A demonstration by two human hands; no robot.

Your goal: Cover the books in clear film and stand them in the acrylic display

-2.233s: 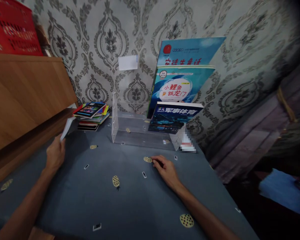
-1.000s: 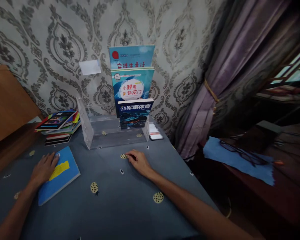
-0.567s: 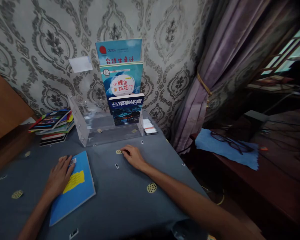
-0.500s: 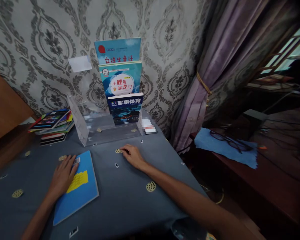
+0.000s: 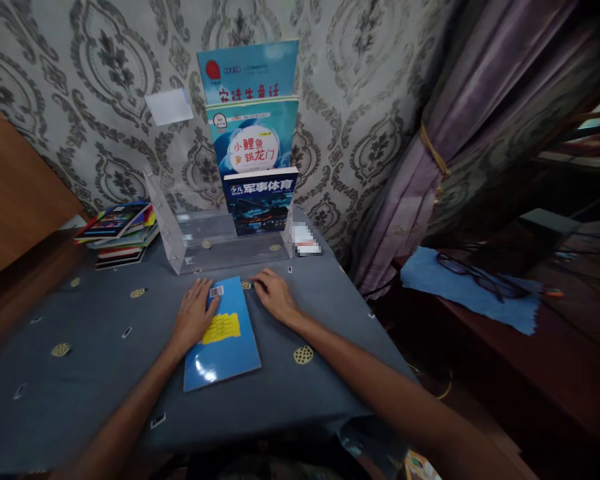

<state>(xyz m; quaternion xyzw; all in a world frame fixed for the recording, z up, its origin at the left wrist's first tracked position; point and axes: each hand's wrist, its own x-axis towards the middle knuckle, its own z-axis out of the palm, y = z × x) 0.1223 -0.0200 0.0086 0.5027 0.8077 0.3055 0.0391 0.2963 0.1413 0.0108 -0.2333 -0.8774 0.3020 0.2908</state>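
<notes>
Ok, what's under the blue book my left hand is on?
The blue book lies flat on the grey tablecloth, under the left hand. Anything beneath it is covered and cannot be seen.

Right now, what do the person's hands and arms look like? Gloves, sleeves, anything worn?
Left hand and right hand are bare, and so are the left arm and right arm as far as they show: no gloves, sleeves, rings, watch or cables.
</notes>
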